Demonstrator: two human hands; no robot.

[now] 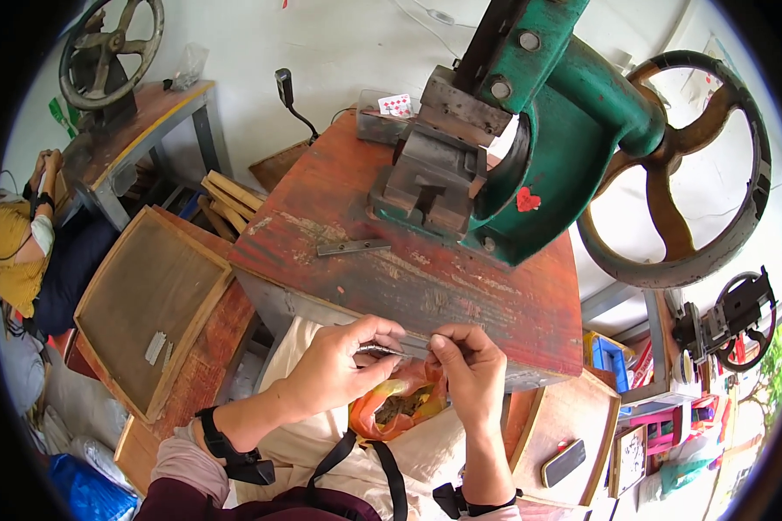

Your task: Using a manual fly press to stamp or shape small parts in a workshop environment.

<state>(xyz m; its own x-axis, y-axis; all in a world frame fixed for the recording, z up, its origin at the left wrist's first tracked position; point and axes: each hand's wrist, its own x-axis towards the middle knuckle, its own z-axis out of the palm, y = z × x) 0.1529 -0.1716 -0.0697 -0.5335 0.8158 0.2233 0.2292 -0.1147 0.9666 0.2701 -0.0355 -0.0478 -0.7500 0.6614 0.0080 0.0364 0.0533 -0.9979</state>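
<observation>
My left hand (339,363) is closed on a thin dark metal piece (379,350), pinched between thumb and fingers at the front edge of the worktable (408,291). Close beside it, the thumb and fingers of my right hand (471,363) are pressed together; whatever they hold is too small to make out. Below both hands, an orange and yellow plastic bag (369,419) sits open on the cream cloth (300,447) over my lap, with small dull bits inside. A flat grey metal bar (354,247) lies on the table beyond my hands.
A green hand press (573,165) with a large handwheel (708,260) stands at the table's back right. Behind the bar is a clear plastic box (378,128). A framed tray (156,304) is at left, and a phone (563,463) rests on a right-hand tray. Another person (26,252) sits far left.
</observation>
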